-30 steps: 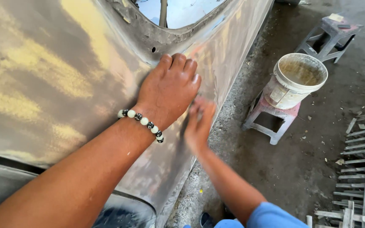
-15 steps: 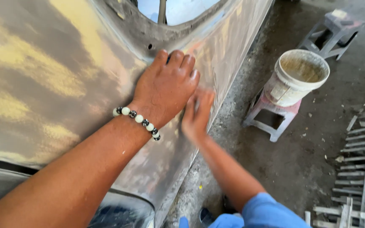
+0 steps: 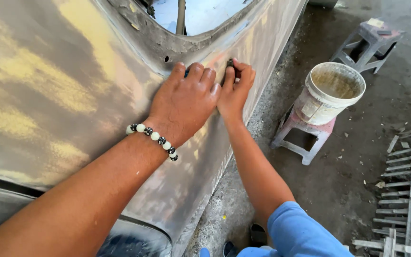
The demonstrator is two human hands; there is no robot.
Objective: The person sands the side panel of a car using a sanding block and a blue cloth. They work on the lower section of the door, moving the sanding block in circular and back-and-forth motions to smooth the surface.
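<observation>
Where the car body panel (image 3: 72, 95) fills the left and middle of the view, it shows bare grey metal with yellow filler patches, sloping down to the concrete floor (image 3: 357, 190). Such sheet metal is stiff and heavy and fixed in place, so it is pressed against rather than lifted; its sanded skin looks dull and dusty, not slippery.

A white bucket (image 3: 328, 93) stands on a low pink-topped stool (image 3: 300, 135) to the right, with a second grey stool (image 3: 365, 40) beyond it and a metal grille (image 3: 405, 190) lying at the right edge.

The left hand (image 3: 184, 102), a beaded bracelet (image 3: 152, 136) at its wrist, lies flat on the panel with fingers together, just below the window opening. Touching it, the right hand (image 3: 234, 88) curls its fingers against the panel and pinches a small dark piece (image 3: 229, 62), possibly a scrap of abrasive paper or a small block; most of it is hidden under the fingertips. It would be light and pliable, held by its edge.
</observation>
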